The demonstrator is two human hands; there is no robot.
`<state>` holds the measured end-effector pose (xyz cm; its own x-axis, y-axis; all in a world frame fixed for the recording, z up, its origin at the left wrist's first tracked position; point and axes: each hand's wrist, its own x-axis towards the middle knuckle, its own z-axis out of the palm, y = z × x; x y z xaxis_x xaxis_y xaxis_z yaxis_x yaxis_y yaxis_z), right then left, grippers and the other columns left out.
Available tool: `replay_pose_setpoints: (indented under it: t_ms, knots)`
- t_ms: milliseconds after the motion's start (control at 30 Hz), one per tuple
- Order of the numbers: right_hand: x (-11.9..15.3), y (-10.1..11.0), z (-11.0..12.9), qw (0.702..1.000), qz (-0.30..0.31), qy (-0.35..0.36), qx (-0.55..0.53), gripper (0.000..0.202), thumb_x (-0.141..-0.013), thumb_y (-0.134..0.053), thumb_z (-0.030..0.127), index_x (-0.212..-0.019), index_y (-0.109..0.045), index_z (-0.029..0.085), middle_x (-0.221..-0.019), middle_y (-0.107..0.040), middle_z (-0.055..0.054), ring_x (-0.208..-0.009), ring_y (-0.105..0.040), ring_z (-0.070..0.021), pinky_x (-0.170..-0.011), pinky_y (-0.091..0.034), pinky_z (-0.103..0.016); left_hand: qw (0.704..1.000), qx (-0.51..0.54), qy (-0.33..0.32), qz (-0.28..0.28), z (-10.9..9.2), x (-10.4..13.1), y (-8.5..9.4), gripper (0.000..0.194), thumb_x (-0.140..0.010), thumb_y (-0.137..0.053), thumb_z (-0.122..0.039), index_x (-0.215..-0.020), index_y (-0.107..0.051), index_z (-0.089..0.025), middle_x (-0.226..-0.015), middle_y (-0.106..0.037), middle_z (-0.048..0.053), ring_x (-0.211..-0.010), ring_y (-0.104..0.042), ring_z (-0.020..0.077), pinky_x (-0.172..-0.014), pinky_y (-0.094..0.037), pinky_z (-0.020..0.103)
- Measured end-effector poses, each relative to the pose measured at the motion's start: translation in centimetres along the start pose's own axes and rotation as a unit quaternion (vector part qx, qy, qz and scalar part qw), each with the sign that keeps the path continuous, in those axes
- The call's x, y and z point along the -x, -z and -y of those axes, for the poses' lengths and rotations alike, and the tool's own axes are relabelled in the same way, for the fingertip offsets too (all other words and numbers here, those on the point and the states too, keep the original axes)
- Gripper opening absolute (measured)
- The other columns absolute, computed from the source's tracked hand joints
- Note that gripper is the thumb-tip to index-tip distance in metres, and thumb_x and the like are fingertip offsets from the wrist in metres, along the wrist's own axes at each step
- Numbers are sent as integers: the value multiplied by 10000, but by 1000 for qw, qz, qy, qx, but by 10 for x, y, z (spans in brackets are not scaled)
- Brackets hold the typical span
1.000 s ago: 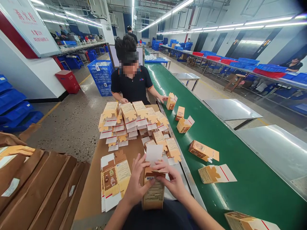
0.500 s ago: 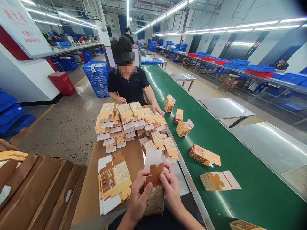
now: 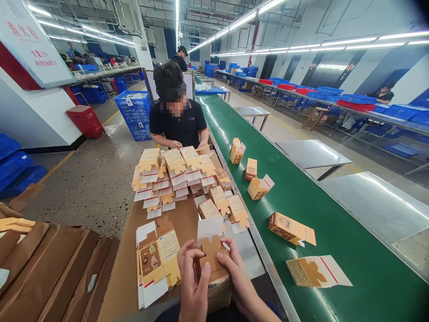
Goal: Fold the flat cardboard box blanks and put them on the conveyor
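Both my hands hold one small brown carton [image 3: 216,279] upright at the near edge of the table. My left hand [image 3: 193,279] grips its left side, my right hand [image 3: 237,279] its right side. Thumbs and fingers press on the brown cut-out end flap [image 3: 212,252]; a white flap [image 3: 209,227] stands up behind it. Just left of my hands lies a stack of flat carton blanks [image 3: 156,259] on brown cardboard [image 3: 181,212].
Fanned rows of flat cartons [image 3: 174,172] fill the table's middle. A person in a black shirt [image 3: 177,125] works opposite. Folded cartons [image 3: 291,229] lie along the green conveyor belt [image 3: 301,188] at right. Brown paper-wrapped bundles [image 3: 50,268] sit at left. Blue crates [image 3: 134,109] stand behind.
My hands have folded the carton's brown end flap up and now press it down; the carton sits lower and closer to me. The person opposite drew an arm back from the belt.
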<state>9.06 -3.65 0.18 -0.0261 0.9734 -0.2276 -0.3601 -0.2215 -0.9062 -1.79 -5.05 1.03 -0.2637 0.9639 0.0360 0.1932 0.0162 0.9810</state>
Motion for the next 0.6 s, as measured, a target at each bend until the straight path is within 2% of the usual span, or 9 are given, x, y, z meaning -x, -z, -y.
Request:
replay_pose_setpoints:
  t_ms: [33,100,167,267,367,433,500,600]
  knots:
    - [0,-1,2,999,31,-9,-26,265,-765,-579,315,-1011,-484,282,-1026,-619,-28,-918,-633,-225,-803,-499,-359,1000,8,-17,-19,0,2,-1,187,-854,-440,-389,-927,-521,-237,-1314,-373,79,-1269,-358,252,-1018,-335,445]
    - [1,-2,6,996,72,-8,-44,310,-771,-567,344,-1054,-446,304,-1087,-608,-16,-986,-605,-217,-870,-462,-359,998,5,-53,-19,0,5,-2,220,-873,-407,-361,-1051,-493,-265,-1381,-328,69,-1294,-335,246,-1037,-293,462]
    - [4,0,8,997,72,25,-13,374,-790,-566,409,-1120,-413,323,-1173,-571,-23,-1061,-563,-218,-912,-434,-363,997,-13,-71,1,0,6,0,256,-883,-390,-358,-1112,-484,-292,-1370,-377,55,-1282,-355,242,-1041,-274,471]
    - [6,6,9,996,71,41,25,385,-822,-548,452,-1160,-406,336,-1225,-528,-30,-1114,-520,-220,-933,-418,-360,998,-22,-63,19,-1,5,6,234,-886,-394,-368,-1085,-507,-318,-1317,-431,34,-1290,-350,234,-1035,-290,452]
    - [7,14,10,986,112,68,100,312,-857,-499,468,-1132,-471,324,-1181,-528,-27,-1116,-502,-215,-962,-392,-345,997,-31,-63,38,-3,4,11,219,-885,-395,-408,-1007,-548,-311,-1316,-420,36,-1326,-309,241,-1039,-295,438]
    - [6,19,13,972,151,95,155,364,-844,-509,495,-1162,-474,321,-1228,-487,-32,-1153,-470,-220,-990,-363,-342,996,-28,-60,63,-3,4,14,301,-818,-485,-506,-1029,-550,-301,-1358,-375,56,-1333,-301,273,-1024,-328,435]
    - [5,22,19,958,185,109,192,474,-792,-575,515,-1202,-453,309,-1284,-432,-48,-1194,-436,-235,-1016,-333,-354,994,-21,-48,99,0,3,18,465,-693,-608,-580,-1048,-554,-284,-1398,-327,78,-1326,-313,310,-1005,-366,428]
    - [2,22,30,941,217,107,236,500,-740,-642,490,-1154,-496,252,-1217,-451,-74,-1171,-448,-248,-1014,-328,-371,988,-22,-23,149,10,-2,27,570,-580,-693,-602,-1022,-572,-263,-1401,-311,97,-1301,-348,336,-985,-397,425]
